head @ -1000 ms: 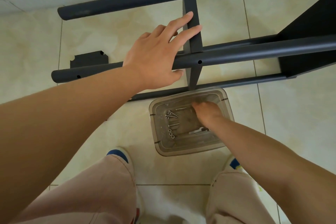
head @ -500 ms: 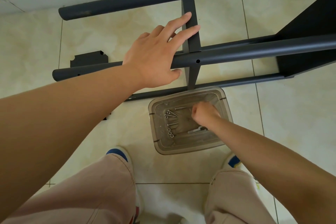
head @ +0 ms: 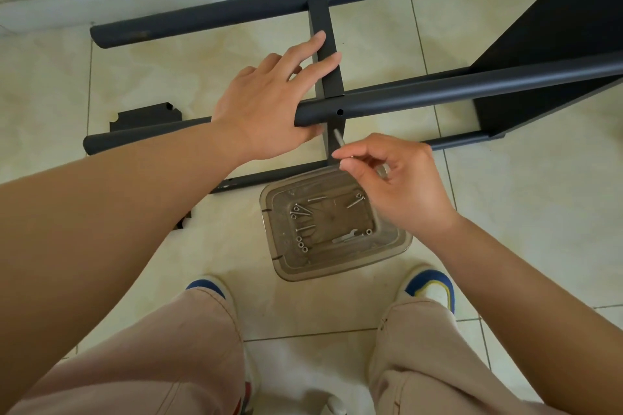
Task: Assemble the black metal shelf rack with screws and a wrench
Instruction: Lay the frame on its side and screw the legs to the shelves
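The black metal rack frame (head: 438,96) lies on its side on the tiled floor, its near tube showing a screw hole (head: 339,112). My left hand (head: 269,101) rests on that tube, fingers straight over the flat crossbar (head: 325,54), thumb under the tube. My right hand (head: 391,178) pinches a silver screw (head: 338,138) between thumb and fingertips, just below the hole. A clear plastic tray (head: 397,246) on the floor holds several screws (head: 300,212), nuts and a small flat wrench (head: 347,236).
A black shelf panel (head: 556,30) stands fixed to the frame at the right. A loose black bracket plate (head: 145,116) lies on the floor at the left. The wall base runs along the top. My feet and knees are at the bottom edge.
My right hand came up out of the tray with a screw pinched in its fingers and now holds it below the tube's hole. The left hand stayed on the tube.
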